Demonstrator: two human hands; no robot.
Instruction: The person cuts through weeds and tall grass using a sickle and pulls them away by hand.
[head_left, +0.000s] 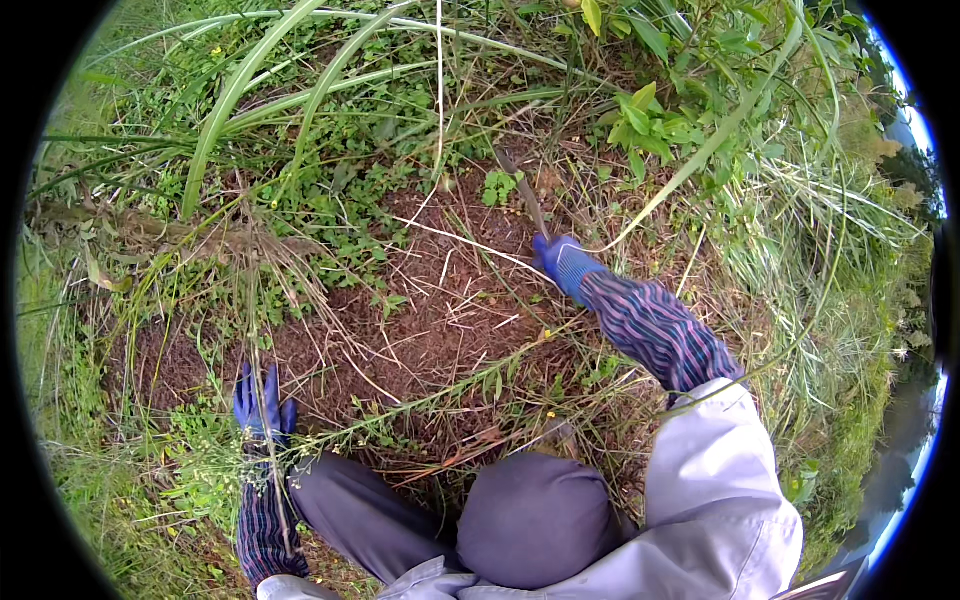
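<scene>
My right hand, in a blue work glove, is shut on a narrow, dark hand tool. The tool points up and left among low weeds, and its exact kind is hard to tell. My left hand is in a similar glove at the lower left, fingers apart and holding nothing visible. A thin dry stem crosses in front of it. Between my hands lies brown soil strewn with dry straw. A small leafy weed grows beside the tool.
Long grass blades arch over the upper left, and a leafy shrub stands at the upper right. A long green stem slants across before my knees. Cut-looking pale grass lies at the right.
</scene>
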